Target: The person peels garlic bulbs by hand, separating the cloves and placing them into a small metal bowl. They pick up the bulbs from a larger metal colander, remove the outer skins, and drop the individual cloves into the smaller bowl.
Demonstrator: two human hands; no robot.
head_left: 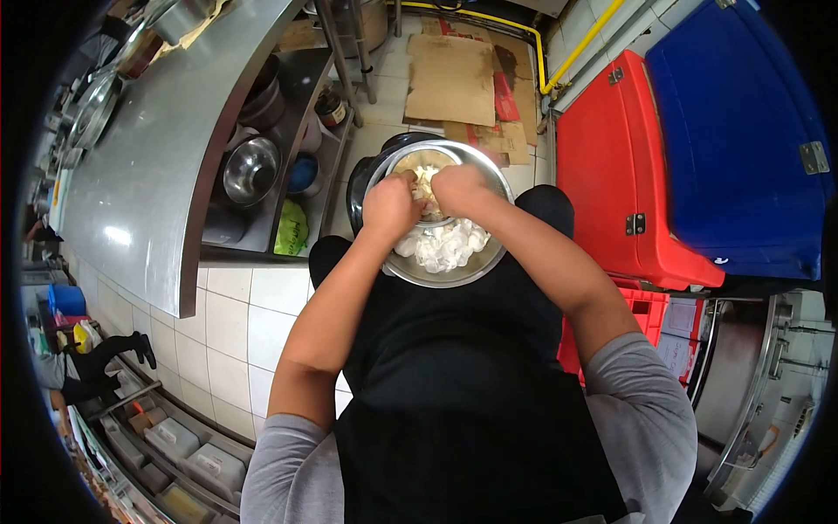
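Observation:
A wide steel bowl [500, 179] rests on my lap between my knees. White bulbs that look like garlic [445, 246] fill its near side. Set in its far side is a smaller metal bowl [425, 155], with pale yellowish pieces like garlic cloves [423, 179] in it. My left hand [393, 208] bends over the small bowl's left side, fingers curled inward. From the right, my right hand [460, 190] meets it, closed, knuckles up. Their fingertips come close together above the cloves. Whatever sits between the fingers is hidden by the hands.
To the left stands a steel table [148, 148] with bowls and a green bag [291, 229] on its lower shelves. Red [602, 166] and blue [742, 131] chests stand at the right, near a red crate [642, 306]. Flattened cardboard [451, 79] lies on the tiled floor ahead.

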